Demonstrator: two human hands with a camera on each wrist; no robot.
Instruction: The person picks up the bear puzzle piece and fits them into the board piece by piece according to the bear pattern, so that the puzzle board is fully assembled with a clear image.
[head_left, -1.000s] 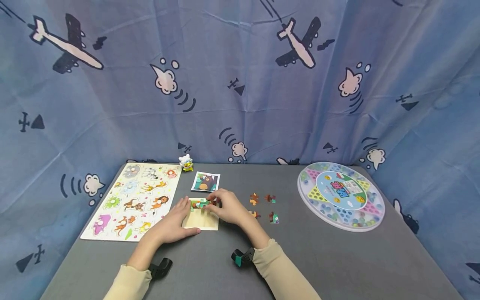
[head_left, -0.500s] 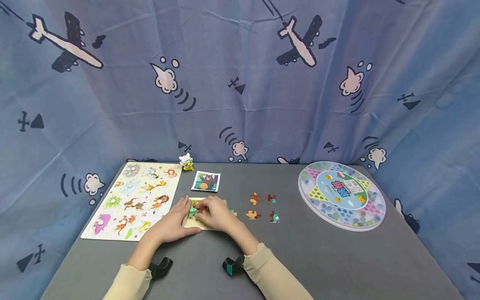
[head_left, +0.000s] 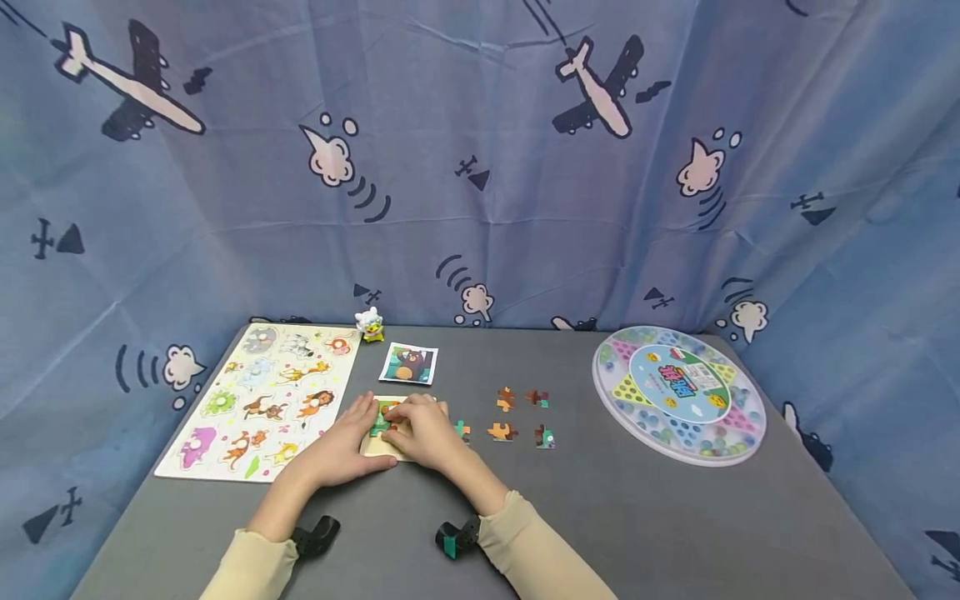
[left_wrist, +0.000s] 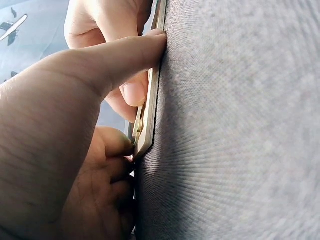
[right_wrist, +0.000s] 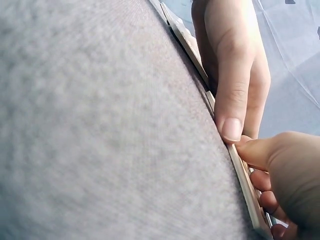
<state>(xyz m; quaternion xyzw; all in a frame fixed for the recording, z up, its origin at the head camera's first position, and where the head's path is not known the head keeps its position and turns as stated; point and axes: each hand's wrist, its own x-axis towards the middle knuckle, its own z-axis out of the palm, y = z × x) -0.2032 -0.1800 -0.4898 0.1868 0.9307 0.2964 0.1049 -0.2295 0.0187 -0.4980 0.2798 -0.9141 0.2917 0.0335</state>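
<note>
Left hand [head_left: 340, 447] straight-fingered against wooden tray [head_left: 374, 446]; right hand [head_left: 424, 430] pinches puzzle piece [head_left: 393, 414]; disc label [head_left: 678, 383] illegible.

A second ago the right hand [head_left: 423, 431] was over the far right corner of the little tray [head_left: 372, 448]; now it has slid left, and its fingertips are at the tray's left part, closer to the other hand. The right sleeve [head_left: 536, 546] and wrist strap [head_left: 457, 538] have come across with it. I can now see a green piece [head_left: 462, 431] that was hidden, and the whole orange piece [head_left: 502, 432], earlier partly covered.
</note>
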